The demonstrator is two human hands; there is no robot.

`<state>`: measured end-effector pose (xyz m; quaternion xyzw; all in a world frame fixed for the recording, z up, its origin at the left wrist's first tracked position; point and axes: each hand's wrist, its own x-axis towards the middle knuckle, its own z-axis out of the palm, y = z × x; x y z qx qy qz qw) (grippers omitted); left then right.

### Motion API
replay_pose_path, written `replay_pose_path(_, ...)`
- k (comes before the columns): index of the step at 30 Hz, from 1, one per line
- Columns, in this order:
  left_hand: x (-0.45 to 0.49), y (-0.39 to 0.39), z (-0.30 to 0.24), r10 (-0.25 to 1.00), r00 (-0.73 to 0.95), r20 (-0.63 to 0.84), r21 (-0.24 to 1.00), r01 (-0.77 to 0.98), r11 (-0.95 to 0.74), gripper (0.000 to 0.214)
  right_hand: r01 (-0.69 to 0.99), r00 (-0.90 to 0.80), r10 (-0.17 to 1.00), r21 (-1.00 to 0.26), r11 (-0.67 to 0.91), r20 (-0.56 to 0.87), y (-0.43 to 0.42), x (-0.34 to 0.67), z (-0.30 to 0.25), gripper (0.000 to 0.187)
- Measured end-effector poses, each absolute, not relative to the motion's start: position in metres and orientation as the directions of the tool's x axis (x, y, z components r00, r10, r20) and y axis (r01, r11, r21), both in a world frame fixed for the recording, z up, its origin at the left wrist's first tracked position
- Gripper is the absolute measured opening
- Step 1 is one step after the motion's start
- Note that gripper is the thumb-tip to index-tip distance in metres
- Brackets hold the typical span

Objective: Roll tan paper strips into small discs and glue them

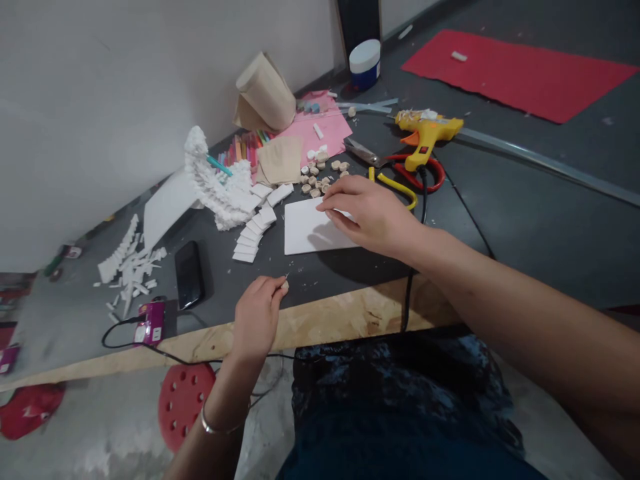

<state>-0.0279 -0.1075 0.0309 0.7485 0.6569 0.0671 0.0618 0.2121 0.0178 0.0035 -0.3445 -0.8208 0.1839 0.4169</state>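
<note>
- Left hand (257, 317): grip clenched, fingertips pinching a small tan piece (284, 286) with a thin pointed pin (287, 275) projecting from it, held over the table's front part.
- Right hand (370, 217): grip released, fingers spread and resting on a white rectangular foam sheet (306, 228).
- Sheet: lies flat on the grey table (310, 277), which has a pale chipboard edge.
- Just beyond the sheet: a cluster of small tan discs (317, 180) and red-handled steel scissors (425, 173).
- Left of the sheet: a stepped row of white foam blocks (247, 240) and a black smartphone (190, 275).
- Farther back: a yellow hot glue gun (427, 137).
</note>
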Motion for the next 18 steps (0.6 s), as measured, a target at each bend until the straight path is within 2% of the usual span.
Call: replay_pose_path(18, -0.0285, -0.107, 0.0268, 0.991, 0.121, 0.056, 0.208, 0.969, -0.131, 0.015, 0.405, -0.419, 0.722, -0.598, 0.691, 0.55, 0.0192, 0.2112, -0.0016, 0.026)
